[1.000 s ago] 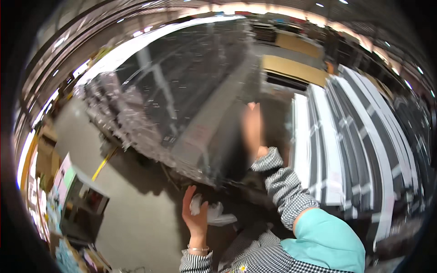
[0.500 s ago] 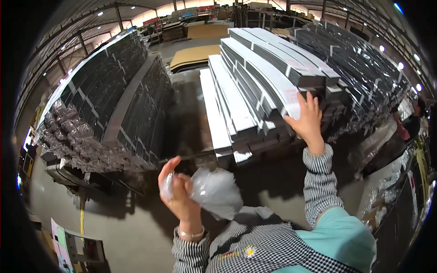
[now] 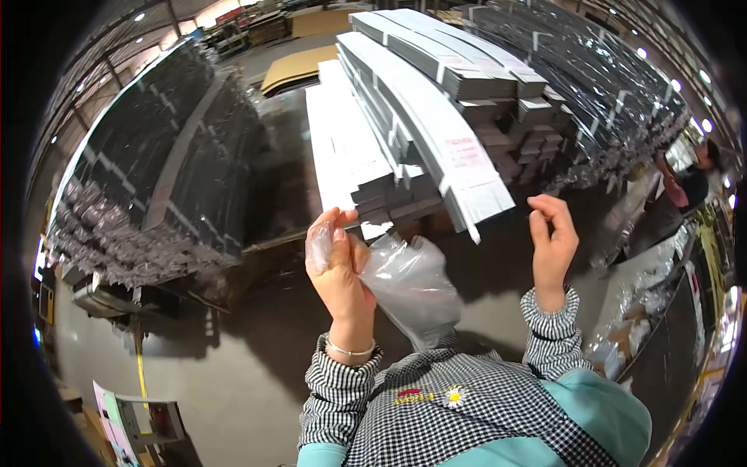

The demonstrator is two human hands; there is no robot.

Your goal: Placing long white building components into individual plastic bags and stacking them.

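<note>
My left hand (image 3: pixel 338 261) is closed on a clear plastic bag (image 3: pixel 416 284). The bag's crumpled part is in my fingers and its loose part hangs to the right, in front of my apron. A long, flat, strapped bundle of white-topped strips with dark sides (image 3: pixel 459 156) juts out of the stack toward me, its near end tilted downward. Just right of that end is my right hand (image 3: pixel 554 237), fingers loosely bent and apart, nothing visible in it and not touching the bundle. More such bundles (image 3: pixel 342 148) lie beside and behind it.
At left stands a tall stack of plastic-wrapped dark bundles (image 3: pixel 148 156); another wrapped stack (image 3: pixel 583 70) is at right. A person (image 3: pixel 685 183) is at the far right edge. Brown boards (image 3: pixel 303 70) lie behind. Clear plastic wrap (image 3: pixel 630 327) is heaped at lower right.
The strapped bundle has come out of the stack toward me. My right hand has left its end and drawn back, while my left hand and the bag have risen rightward. The view has tilted down.
</note>
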